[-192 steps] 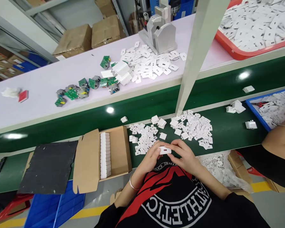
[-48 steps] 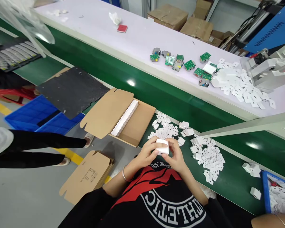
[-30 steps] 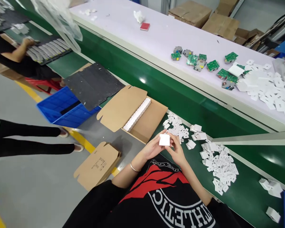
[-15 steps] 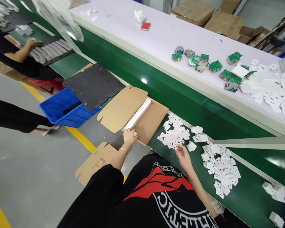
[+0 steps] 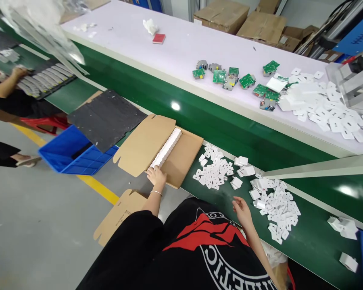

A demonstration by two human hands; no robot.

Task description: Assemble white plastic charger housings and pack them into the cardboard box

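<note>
Two bare hands were spread well apart at the front of the green bench (image 5: 311,237). The left arm reached forward and out to the person's left, its wrist, ringed by a pale bracelet (image 5: 156,192), just short of the cardboard box (image 5: 181,158). The left hand (image 5: 156,176) lay back upward over the box's near edge, fingers pointing away from the body and bent down at the near end of the row of white blocks (image 5: 167,148). That row ran along the lid side of the box; the fingertips were hidden, so whether they gripped a block could not be told. The right forearm slanted forward and inward from the person's right side. The right hand (image 5: 241,207) was at the bench's near edge, fingers loosely curled and parted, pointing toward the left pile of flat white pieces (image 5: 214,173). Whether it touched the bench was unclear. The right pile of flat white pieces (image 5: 280,209) lay just beyond it, to its right.
</note>
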